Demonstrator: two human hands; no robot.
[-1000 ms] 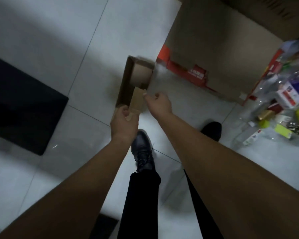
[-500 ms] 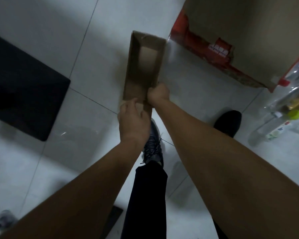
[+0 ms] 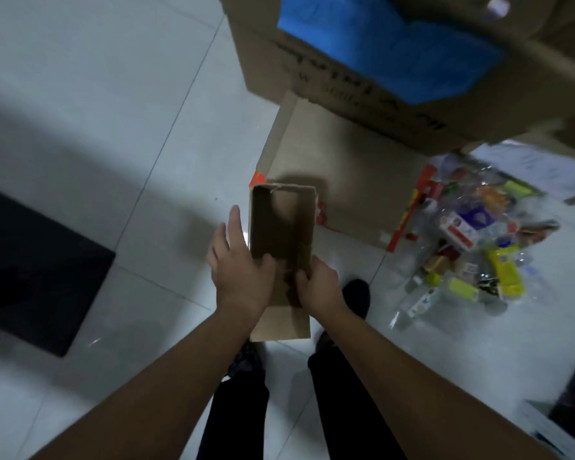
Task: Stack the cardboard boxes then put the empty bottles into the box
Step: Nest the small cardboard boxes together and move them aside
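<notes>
A pale tiled floor [image 3: 113, 94] is seen across the whole view. At 1 o'clock, a large cardboard box [image 3: 263, 54] bearing a blue patch [image 3: 395, 44] and blurred dark print is seen, and a second brown box [image 3: 346, 167] with red edges lies on the floor just under it. A black mat [image 3: 30, 267] is laid flat at 9 o'clock. A heap of empty bottles [image 3: 472, 240], clear plastic with mixed labels and yellow caps, is spread over the tiles at 3 o'clock, touching the red-edged box's right side.

At the middle, a narrow cardboard box [image 3: 279, 227] is held above the floor with its open top turned toward the camera; its far end points to 12 o'clock and overlaps the red-edged box's near corner. Nothing is seen inside it. It is gripped at its near end, at 6 o'clock of its opening. The left hand [image 3: 239, 270] is laid along the left wall, at 8 o'clock of the box, with fingers stretched along the outside and the thumb hooked over the rim. The right hand [image 3: 319, 287] is closed on the right wall at 5 o'clock, thumb inside, fingers behind.

A black shoe [image 3: 357, 293] is seen just beside the right hand, and black trousers [image 3: 233, 419] at 6 o'clock.
</notes>
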